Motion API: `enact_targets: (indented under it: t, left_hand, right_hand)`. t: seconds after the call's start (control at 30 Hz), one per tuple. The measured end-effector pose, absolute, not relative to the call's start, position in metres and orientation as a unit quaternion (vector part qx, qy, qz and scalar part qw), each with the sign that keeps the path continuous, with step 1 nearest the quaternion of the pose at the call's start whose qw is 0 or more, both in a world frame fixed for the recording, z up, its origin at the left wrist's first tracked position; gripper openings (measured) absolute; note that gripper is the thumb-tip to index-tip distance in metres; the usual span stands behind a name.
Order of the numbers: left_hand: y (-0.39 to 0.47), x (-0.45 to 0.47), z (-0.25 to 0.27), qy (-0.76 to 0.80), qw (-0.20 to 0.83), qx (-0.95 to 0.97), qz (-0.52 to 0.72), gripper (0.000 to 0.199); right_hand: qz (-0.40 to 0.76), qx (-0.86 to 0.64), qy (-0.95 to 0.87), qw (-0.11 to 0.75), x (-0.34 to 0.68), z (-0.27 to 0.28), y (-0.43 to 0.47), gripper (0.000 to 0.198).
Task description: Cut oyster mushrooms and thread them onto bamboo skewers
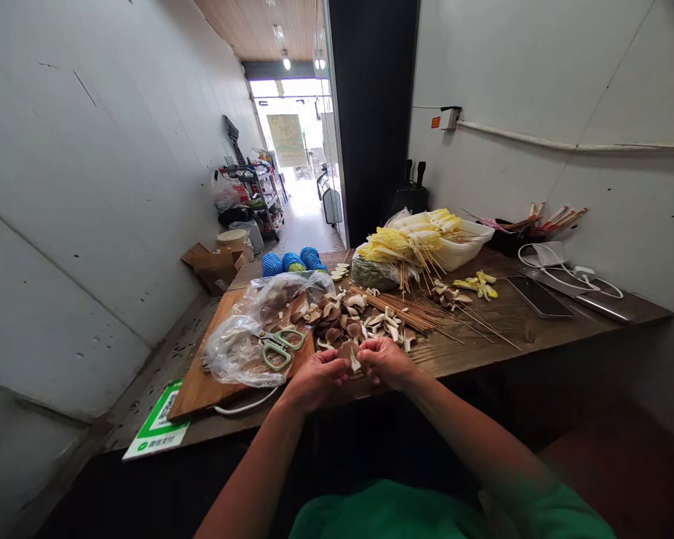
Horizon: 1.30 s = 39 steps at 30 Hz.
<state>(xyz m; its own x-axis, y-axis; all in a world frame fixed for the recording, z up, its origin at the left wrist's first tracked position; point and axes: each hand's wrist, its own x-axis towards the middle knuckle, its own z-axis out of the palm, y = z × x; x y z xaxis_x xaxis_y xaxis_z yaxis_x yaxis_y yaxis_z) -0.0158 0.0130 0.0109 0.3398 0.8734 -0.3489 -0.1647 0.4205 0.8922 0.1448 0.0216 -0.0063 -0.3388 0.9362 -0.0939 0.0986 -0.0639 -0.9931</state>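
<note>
Between my two hands is an oyster mushroom [348,352], brown on its cap and pale at the torn side. My left hand [324,374] pinches it from the left, and my right hand [387,362] grips it from the right. Just beyond my fingers lies a heap of loose oyster mushroom pieces [337,322]. Wooden skewers [407,308] lie in a bundle to the right of the heap. Left of my hands, green-handled scissors [281,348] rest on a clear plastic bag [233,352] over a wooden cutting board [194,393].
Skewered yellow cabbage leaves [396,245] fill the back, partly in a white basket [472,243]. A phone [539,297], a knife [600,305] and a white charger cable [606,287] lie at the right. Blue-netted produce [292,262] stands at the back left; a green payment sign [157,423] sits front left.
</note>
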Motion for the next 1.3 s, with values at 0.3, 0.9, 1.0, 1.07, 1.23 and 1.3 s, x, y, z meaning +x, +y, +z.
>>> enact_targets:
  t: [0.3, 0.9, 1.0, 1.07, 1.23, 1.3]
  left_hand:
    - [0.026, -0.027, 0.024, 0.503, 0.6, 0.525, 0.332, 0.02]
    - [0.063, -0.011, 0.014, 0.537, 0.361, 0.62, 0.444, 0.032]
    - [0.061, -0.022, 0.013, 0.605, 0.173, 0.691, 0.357, 0.022]
    - [0.059, -0.027, 0.011, 0.626, 0.088, 0.714, 0.302, 0.025]
    - [0.056, -0.023, 0.011, 0.64, 0.043, 0.732, 0.23, 0.034]
    - [0.054, -0.021, 0.013, 0.643, 0.037, 0.731, 0.226, 0.035]
  right_hand:
    - [0.481, -0.466, -0.656, 0.348, 0.165, 0.028, 0.062, 0.01]
    - [0.575, -0.39, -0.664, 0.276, 0.16, 0.041, 0.117, 0.028]
    - [0.556, -0.409, -0.671, 0.272, 0.17, 0.046, 0.121, 0.03]
    - [0.538, -0.423, -0.683, 0.254, 0.177, 0.047, 0.125, 0.031]
    - [0.299, -0.543, -0.758, 0.204, 0.168, 0.041, 0.137, 0.033]
    - [0.229, -0.573, -0.758, 0.211, 0.153, 0.034, 0.14, 0.028]
